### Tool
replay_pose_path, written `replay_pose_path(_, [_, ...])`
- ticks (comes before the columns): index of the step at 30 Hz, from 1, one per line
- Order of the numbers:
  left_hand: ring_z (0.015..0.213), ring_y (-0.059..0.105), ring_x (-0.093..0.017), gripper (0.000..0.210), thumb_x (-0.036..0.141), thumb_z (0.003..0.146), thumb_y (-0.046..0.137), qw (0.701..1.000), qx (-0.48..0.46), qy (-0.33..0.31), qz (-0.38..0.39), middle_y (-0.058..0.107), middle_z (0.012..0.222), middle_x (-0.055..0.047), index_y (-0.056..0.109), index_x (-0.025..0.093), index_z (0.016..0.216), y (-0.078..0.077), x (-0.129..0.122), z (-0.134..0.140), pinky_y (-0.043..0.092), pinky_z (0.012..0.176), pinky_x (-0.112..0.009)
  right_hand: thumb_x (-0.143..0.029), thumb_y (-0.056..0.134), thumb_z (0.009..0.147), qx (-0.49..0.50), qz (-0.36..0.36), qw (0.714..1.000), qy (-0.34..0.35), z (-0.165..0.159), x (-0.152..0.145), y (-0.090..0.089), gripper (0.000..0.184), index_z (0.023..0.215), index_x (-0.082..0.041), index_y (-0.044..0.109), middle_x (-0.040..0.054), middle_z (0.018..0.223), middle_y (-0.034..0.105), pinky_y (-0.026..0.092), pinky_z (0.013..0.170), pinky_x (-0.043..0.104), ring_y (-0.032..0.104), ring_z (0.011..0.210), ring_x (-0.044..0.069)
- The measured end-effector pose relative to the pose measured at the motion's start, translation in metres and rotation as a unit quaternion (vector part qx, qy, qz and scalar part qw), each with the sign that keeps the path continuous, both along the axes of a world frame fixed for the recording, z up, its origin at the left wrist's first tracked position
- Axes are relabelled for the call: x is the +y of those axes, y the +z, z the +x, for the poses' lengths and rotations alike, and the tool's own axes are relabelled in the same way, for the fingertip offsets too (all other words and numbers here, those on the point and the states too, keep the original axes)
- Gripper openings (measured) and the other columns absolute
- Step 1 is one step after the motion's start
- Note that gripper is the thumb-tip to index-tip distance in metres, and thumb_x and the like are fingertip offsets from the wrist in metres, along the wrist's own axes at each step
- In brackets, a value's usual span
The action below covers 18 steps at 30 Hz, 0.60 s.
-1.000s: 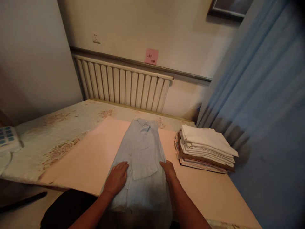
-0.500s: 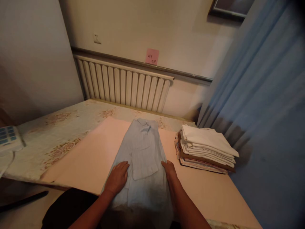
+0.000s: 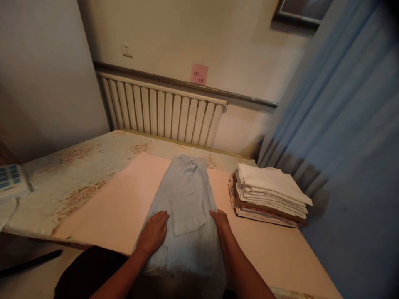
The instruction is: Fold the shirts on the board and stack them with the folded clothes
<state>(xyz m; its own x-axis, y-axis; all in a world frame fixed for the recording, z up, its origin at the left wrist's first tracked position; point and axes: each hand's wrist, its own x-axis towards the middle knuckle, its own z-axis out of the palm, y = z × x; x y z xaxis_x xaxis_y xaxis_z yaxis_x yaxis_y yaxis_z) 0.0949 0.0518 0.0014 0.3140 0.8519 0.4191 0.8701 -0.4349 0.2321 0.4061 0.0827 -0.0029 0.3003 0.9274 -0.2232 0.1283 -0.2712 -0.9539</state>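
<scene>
A light blue collared shirt lies lengthwise in front of me, its collar at the far end and a sleeve folded down over its middle. The near end hangs past the table edge into shadow. My left hand rests flat on the left side of the shirt, fingers stretched out beside the sleeve cuff. At the right edge, my right hand has its thumb on the cloth and its fingers along the side, closed on the fabric, partly hidden.
Under the shirt is a pink sheet on a floral tablecloth. A stack of folded clothes stands to the right, near a blue curtain. A white device sits at far left. Behind are a radiator and wall.
</scene>
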Motion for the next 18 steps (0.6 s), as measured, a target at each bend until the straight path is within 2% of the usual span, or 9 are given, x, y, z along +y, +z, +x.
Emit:
replay_pose_path(10, [0.119, 0.053, -0.024, 0.038, 0.015, 0.085, 0.042, 1.000, 0.006, 0.000, -0.002, 0.061, 0.126, -0.010, 0.061, 0.016, 0.118, -0.0019, 0.0005, -0.0008, 0.041, 0.103, -0.042, -0.043, 0.058, 0.069, 0.037, 0.017, 0.999, 0.003, -0.0004, -0.0016, -0.0029, 0.028, 0.078, -0.017, 0.064, 0.0046, 0.071, 0.070, 0.045, 0.055, 0.026, 0.061, 0.061, 0.017])
replay_pose_path(18, [0.118, 0.054, -0.024, 0.037, 0.016, 0.086, 0.042, 1.000, -0.005, -0.003, 0.012, 0.062, 0.126, -0.010, 0.062, 0.017, 0.118, -0.0036, 0.0012, -0.0016, 0.042, 0.102, -0.042, -0.042, 0.055, 0.070, 0.028, 0.014, 1.000, 0.004, -0.0009, -0.0018, -0.0018, 0.028, 0.079, -0.017, 0.063, 0.0050, 0.071, 0.070, 0.046, 0.055, 0.026, 0.061, 0.059, 0.017])
